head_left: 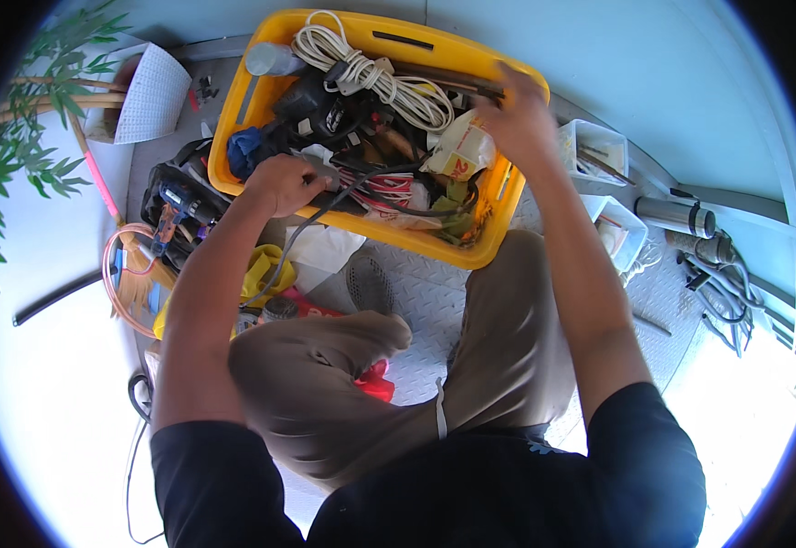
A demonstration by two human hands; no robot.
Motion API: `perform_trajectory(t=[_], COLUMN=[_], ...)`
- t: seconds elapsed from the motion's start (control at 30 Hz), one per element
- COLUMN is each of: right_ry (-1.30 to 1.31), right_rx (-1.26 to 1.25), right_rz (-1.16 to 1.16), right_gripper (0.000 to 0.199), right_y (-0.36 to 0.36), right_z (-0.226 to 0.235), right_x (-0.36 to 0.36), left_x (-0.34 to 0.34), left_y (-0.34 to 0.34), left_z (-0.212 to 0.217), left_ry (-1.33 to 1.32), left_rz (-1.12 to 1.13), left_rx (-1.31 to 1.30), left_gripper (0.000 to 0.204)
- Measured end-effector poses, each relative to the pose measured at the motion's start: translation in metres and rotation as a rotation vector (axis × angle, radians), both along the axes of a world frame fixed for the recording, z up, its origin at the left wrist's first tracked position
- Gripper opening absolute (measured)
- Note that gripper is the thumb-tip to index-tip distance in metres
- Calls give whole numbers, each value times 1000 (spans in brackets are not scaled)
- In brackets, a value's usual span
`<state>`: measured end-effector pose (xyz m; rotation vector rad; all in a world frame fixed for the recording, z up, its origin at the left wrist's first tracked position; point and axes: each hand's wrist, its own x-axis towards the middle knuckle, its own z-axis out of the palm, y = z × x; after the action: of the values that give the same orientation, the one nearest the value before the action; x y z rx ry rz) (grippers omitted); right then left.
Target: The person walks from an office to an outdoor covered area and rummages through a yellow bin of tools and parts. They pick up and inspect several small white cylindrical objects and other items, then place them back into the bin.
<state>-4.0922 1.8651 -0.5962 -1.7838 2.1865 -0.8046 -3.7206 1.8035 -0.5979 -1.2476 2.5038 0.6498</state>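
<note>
A yellow plastic crate [361,228] full of mixed tools and cables stands in front of me. At its near left rim my left hand [281,185] is closed, fingers curled beside a grey piece; what they grip is hidden. My right hand [517,123], smeared by motion, is over the crate's right side, near a white printed bag [464,148]. A bundled white cable [375,75] lies across the back. Also inside are a clear plastic bottle or jar [270,60], a blue cloth-like piece [244,151], red-and-white wire [387,190] and a dark cable [361,183].
At left stand a white textured planter [156,96], a power drill [179,201] and a straw broom [137,260]. To the right are two white bins [599,146], a steel flask [677,217] and coiled grey hose [732,292]. The floor is metal tread plate [425,315].
</note>
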Motion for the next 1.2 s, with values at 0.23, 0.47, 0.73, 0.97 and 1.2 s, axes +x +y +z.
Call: perform_trajectory(t=[0.23, 0.47, 0.73, 0.97, 1.2], right_ry=[177, -3, 3, -68, 424], right_rx=[418, 454, 307, 567, 223], right_rz=[139, 663, 715, 561, 167], right_gripper=[44, 28, 24, 29, 38], right_y=[-85, -13, 14, -19, -83], right_z=[-70, -64, -56, -15, -30], right_x=[116, 167, 172, 120, 62], left_x=[18, 16, 17, 16, 15], left_y=[8, 8, 6, 7, 6], left_z=[-12, -13, -13, -12, -9], left_ry=[275, 322, 297, 360, 280], left_rz=[-13, -40, -97, -109, -57], left_rx=[-261, -278, -260, -295, -285], left_gripper=[27, 27, 32, 14, 11])
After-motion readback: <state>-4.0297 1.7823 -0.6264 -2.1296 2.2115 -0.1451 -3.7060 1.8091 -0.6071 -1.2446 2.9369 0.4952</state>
